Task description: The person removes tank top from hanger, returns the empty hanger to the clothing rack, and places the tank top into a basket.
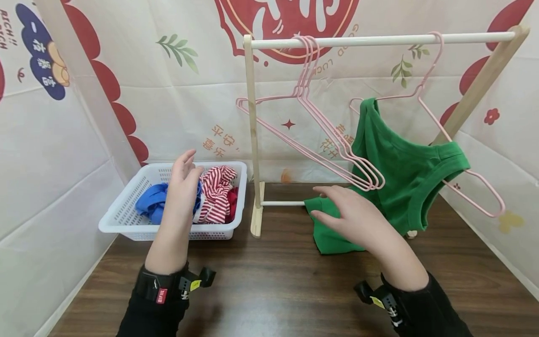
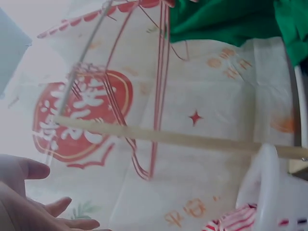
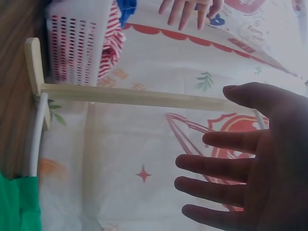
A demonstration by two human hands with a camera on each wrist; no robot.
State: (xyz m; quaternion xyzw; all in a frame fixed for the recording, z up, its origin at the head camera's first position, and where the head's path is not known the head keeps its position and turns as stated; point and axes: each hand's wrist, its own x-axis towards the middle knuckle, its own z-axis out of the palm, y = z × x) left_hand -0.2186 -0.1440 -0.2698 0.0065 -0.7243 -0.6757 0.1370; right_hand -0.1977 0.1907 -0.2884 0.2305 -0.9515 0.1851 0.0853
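Above the white basket (image 1: 122,216), the left hand (image 1: 182,185) is held with fingers relaxed; the right hand (image 1: 358,217), fingers spread, is poised over a green garment (image 1: 404,178).

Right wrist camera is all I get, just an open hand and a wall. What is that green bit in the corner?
Observer: A green top draped on a pink hanger on the rack; its hem lies on the table.
Operator: Is my right hand touching it?
Observer: The right hand is above the hem, fingers spread; contact is unclear.
Operator: What's in the basket?
Observer: The white basket holds blue cloth and a red-striped garment; the left hand is over them, open.
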